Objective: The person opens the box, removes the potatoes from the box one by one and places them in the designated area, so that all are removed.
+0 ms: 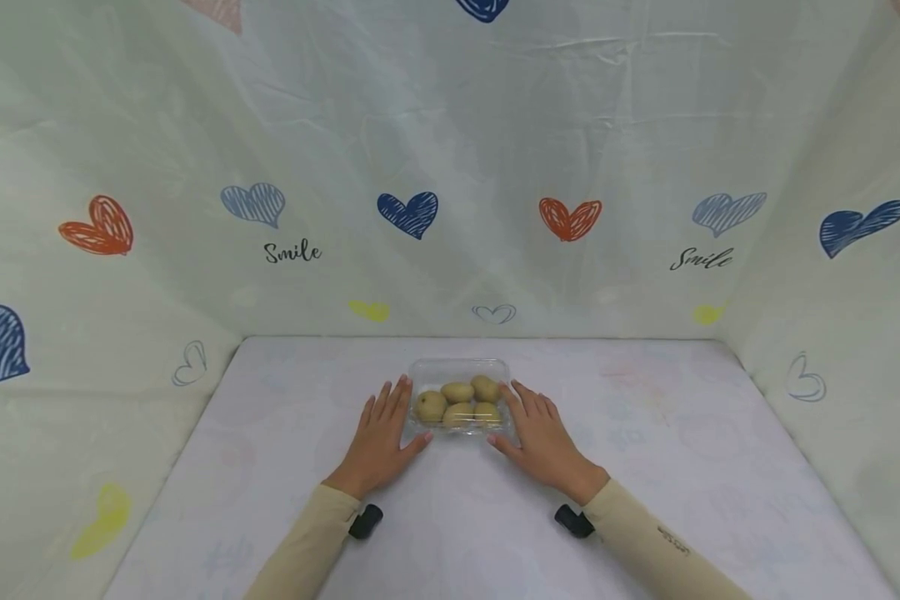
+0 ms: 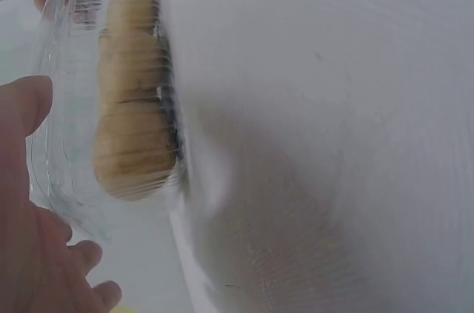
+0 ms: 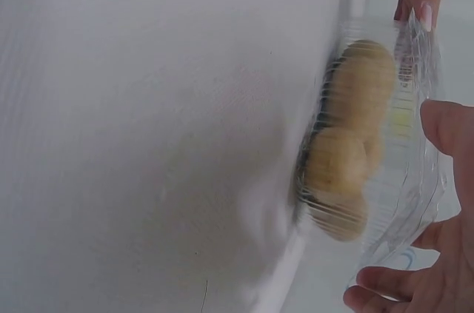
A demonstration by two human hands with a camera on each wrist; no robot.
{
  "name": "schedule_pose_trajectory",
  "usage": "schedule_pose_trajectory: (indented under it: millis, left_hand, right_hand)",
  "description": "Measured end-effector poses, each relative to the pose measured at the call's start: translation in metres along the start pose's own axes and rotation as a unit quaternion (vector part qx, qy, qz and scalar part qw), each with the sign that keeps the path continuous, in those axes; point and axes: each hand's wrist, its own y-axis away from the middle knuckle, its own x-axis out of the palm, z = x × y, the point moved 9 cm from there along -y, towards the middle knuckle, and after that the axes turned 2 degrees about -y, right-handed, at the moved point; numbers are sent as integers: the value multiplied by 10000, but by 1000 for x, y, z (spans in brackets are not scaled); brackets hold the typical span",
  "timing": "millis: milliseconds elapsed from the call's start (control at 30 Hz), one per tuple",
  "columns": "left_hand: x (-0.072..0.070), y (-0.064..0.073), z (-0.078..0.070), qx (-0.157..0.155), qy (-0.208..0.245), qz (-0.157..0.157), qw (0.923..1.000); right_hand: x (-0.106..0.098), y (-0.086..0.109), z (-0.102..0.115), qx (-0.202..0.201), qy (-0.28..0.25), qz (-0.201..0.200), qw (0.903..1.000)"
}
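A clear plastic box (image 1: 459,367) sits on the white tabletop, with several yellowish-brown rounded items (image 1: 431,407) inside that look like potatoes or small fruit. Along its left side lies my left hand (image 1: 378,437), fingers straight and thumb reaching toward the front corner. My right hand (image 1: 543,437) mirrors it on the right side, its fingertips at the box wall. In the left wrist view, the ribbed wall of the box (image 2: 67,106) stands close to the thumb and fingers. From the right wrist, the fingers (image 3: 385,283) show beside the box's rim.
White sheeting (image 1: 495,125) printed with hearts and "Smile" rises behind the table (image 1: 645,467) and along both sides. A small black device (image 1: 366,522) sits at the left wrist, and another black device (image 1: 573,522) at the right.
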Motion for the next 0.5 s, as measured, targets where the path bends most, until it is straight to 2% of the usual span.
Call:
schedule_pose_trajectory:
  millis: [267, 500]
  left_hand:
    - [2, -2, 0, -8, -17, -23, 10000]
    - [0, -2, -3, 113, 95, -171, 9997]
  right_hand:
    - [0, -2, 0, 89, -34, -103, 9999]
    - [1, -3, 0, 134, -133, -154, 9997]
